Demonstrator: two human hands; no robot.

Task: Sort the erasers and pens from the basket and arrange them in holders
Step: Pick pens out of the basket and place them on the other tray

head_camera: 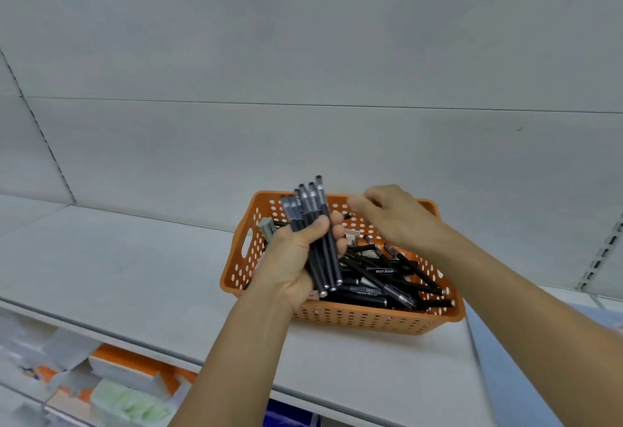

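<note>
An orange perforated basket (364, 320) stands on a grey shelf and holds several loose black pens (381, 280). My left hand (296, 254) is over the basket's left part, shut on a bundle of several black pens (308, 205) that point up and away. A pale eraser (268, 225) shows at the basket's left rim behind that hand, and another small eraser (352, 236) lies among the pens. My right hand (394, 217) hovers over the far side of the basket, fingers curled toward the bundle's tips; I cannot tell whether it holds anything.
The grey shelf (135, 268) runs wide to the left of the basket, with a grey back wall behind. Below its front edge lie orange-and-white boxes (135, 371) and a green packet (131, 404). A slotted upright rail (603, 254) stands at the right.
</note>
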